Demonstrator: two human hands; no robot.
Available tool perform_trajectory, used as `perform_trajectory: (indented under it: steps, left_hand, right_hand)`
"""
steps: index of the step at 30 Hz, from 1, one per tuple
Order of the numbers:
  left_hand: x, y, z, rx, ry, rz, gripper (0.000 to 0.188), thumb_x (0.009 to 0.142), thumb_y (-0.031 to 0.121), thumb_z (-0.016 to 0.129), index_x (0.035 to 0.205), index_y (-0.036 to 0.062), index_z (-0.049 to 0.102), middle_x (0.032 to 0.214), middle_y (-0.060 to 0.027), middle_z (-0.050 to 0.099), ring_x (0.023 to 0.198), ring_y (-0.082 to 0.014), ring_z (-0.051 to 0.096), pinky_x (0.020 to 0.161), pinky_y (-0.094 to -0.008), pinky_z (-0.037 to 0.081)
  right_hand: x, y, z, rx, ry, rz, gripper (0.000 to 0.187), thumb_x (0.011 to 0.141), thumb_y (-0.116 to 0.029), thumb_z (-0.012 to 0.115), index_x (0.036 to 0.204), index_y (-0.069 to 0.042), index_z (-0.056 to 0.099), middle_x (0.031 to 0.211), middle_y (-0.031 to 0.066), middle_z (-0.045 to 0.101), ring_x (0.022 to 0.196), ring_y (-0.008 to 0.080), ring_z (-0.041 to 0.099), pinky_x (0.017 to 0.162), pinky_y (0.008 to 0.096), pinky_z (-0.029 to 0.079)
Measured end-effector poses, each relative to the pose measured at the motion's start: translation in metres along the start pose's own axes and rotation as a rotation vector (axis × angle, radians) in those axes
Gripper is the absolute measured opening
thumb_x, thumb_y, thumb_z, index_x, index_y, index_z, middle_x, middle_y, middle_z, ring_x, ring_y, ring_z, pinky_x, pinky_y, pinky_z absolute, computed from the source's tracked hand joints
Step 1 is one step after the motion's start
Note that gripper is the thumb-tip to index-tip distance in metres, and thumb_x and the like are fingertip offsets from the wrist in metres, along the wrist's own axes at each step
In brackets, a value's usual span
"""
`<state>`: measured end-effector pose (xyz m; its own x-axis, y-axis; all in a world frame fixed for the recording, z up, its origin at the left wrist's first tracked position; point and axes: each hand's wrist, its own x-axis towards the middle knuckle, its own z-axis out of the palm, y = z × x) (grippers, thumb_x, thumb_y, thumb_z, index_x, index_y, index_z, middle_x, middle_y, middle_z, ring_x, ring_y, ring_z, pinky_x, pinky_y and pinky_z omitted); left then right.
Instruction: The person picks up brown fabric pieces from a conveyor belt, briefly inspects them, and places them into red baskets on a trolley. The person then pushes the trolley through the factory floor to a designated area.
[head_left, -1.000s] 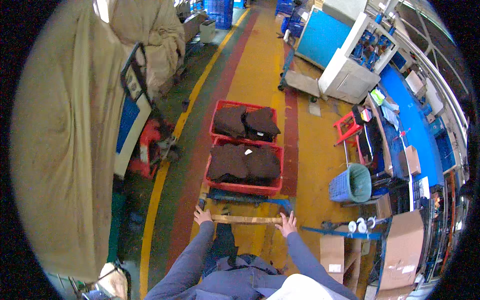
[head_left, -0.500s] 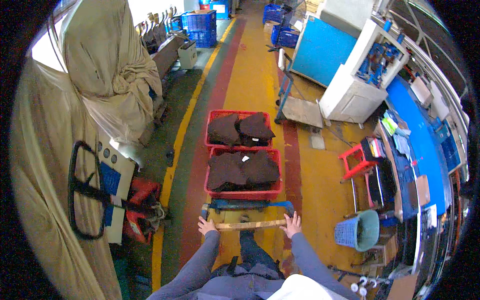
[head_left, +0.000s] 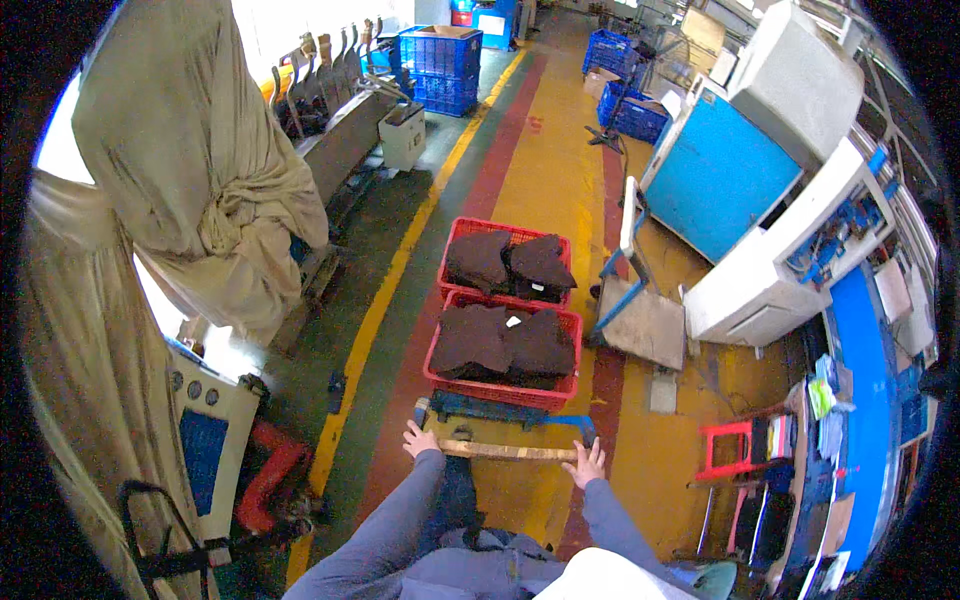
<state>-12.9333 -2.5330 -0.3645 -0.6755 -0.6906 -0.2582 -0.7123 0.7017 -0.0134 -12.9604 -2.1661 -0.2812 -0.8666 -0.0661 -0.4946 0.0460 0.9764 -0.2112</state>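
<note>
My left hand (head_left: 421,440) rests against the left end of a trolley's push handle (head_left: 512,452), its fingers spread outward. At the opposite end my right hand (head_left: 587,463) presses on the bar, fingers stretched out and thumb toward the middle. The bar looks tan and wrapped, and it joins a blue frame (head_left: 572,420). Ahead of it sits a red plastic crate (head_left: 500,393) holding dark brown bundles (head_left: 505,342) with a small white tag. Beyond stands a second red crate (head_left: 510,229) with similar dark bundles (head_left: 478,260). The trolley's deck is mostly hidden under the crates.
An unattended flatbed trolley (head_left: 640,325) stands right of the crates, beside a white machine cabinet (head_left: 755,290). A red stool (head_left: 727,450) and blue workbench (head_left: 865,350) line the right. Tan-covered equipment (head_left: 200,170) fills the left. Stacked blue crates (head_left: 445,75) stand farther ahead.
The trolley and crates have advanced along the aisle, with both my hands staying at the handle. The surroundings have come nearer, and the blue basket at right has mostly left view.
</note>
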Motion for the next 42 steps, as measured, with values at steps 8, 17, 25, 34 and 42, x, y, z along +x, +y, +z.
perform_trajectory:
  steps: [8,17,25,34,42]
  left_hand:
    - [0.222,0.158,-0.056,-0.048,-0.149,0.051,0.029,0.086,0.029,0.049,0.112,0.0211,0.060,0.142,-0.0089,0.026,0.118,-0.0341,0.034,0.089,-0.0497,0.036]
    - [0.458,0.334,-0.121,0.001,-0.028,0.161,0.020,0.084,0.025,0.050,0.102,0.0213,0.058,0.136,-0.0145,0.033,0.112,-0.0368,0.041,0.081,-0.0456,0.043]
    - [0.675,0.466,-0.163,-0.037,-0.040,-0.029,0.037,0.084,0.036,0.049,0.112,0.0140,0.059,0.141,-0.0091,0.028,0.117,-0.0337,0.036,0.088,-0.0491,0.037]
    - [0.887,0.658,-0.220,-0.053,-0.112,0.055,0.022,0.085,0.030,0.049,0.100,0.0240,0.064,0.143,-0.0110,0.024,0.117,-0.0358,0.037,0.088,-0.0491,0.038]
    - [1.089,0.805,-0.271,-0.003,-0.032,0.106,0.017,0.082,0.027,0.052,0.091,0.0229,0.066,0.138,-0.0122,0.031,0.112,-0.0351,0.040,0.081,-0.0454,0.043]
  right_hand:
    - [0.253,-0.057,-0.097,-0.171,0.022,0.213,0.084,0.070,-0.059,0.061,0.138,-0.038,0.017,0.148,0.0112,-0.006,0.128,0.0438,0.020,0.092,0.0585,0.035]
    - [0.522,-0.116,-0.191,-0.189,0.155,0.425,0.068,0.087,-0.043,0.049,0.142,-0.024,0.014,0.145,0.0249,-0.003,0.073,0.0354,0.063,0.065,0.0438,0.050]
    - [0.782,-0.166,-0.312,-0.013,0.207,0.371,0.073,0.085,-0.055,0.042,0.130,0.002,0.031,0.093,0.0274,0.060,0.080,0.0382,0.061,0.071,0.0447,0.048]
    - [1.034,-0.211,-0.459,0.159,0.247,0.521,0.058,0.081,-0.052,0.047,0.114,-0.004,0.043,0.091,0.0254,0.059,0.079,0.0396,0.060,0.070,0.0453,0.048]
    - [1.273,-0.264,-0.581,-0.086,0.124,0.335,0.031,0.088,-0.030,0.045,0.105,-0.006,0.054,0.099,0.0213,0.052,0.079,0.0362,0.061,0.071,0.0443,0.049]
